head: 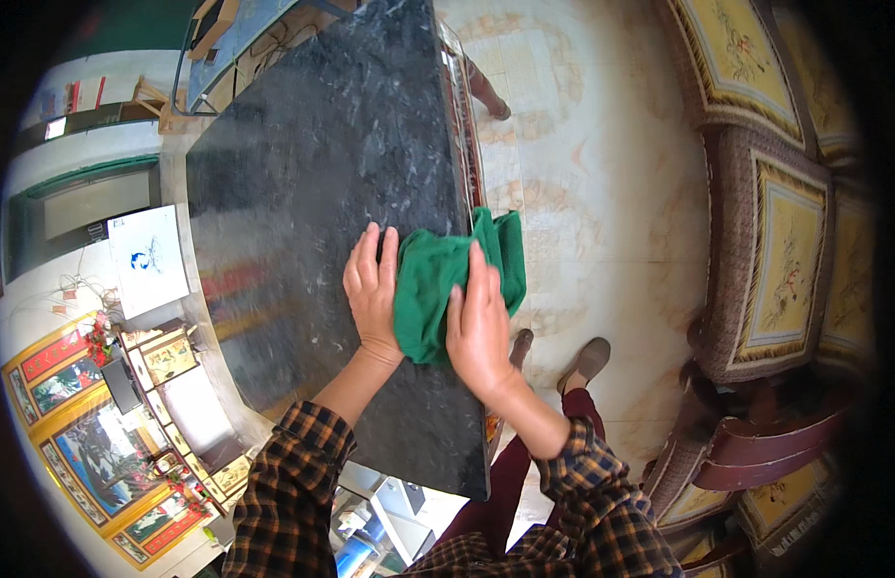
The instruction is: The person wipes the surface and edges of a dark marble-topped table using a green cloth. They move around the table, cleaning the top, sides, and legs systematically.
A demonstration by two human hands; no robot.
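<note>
A green cloth [429, 289] lies bunched on the dark marbled tabletop [296, 173], close to its right edge, and part of it hangs over that edge. My left hand [373, 289] rests beside the cloth, its palm side down and its thumb side against the fabric; whether it grips any cloth cannot be told. On the other side, my right hand [480, 318] lies over the cloth with fingers extended and close together, pressing on the fabric near the table edge. The underside of each hand is hidden.
Right of the table is a tiled floor [599, 217], with cushioned seats [783, 260] beyond it. A wooden chair back [773, 451] stands at lower right. A blue table [238, 36] adjoins the far left end. A cabinet [173, 404] and white panel [150, 260] are at left.
</note>
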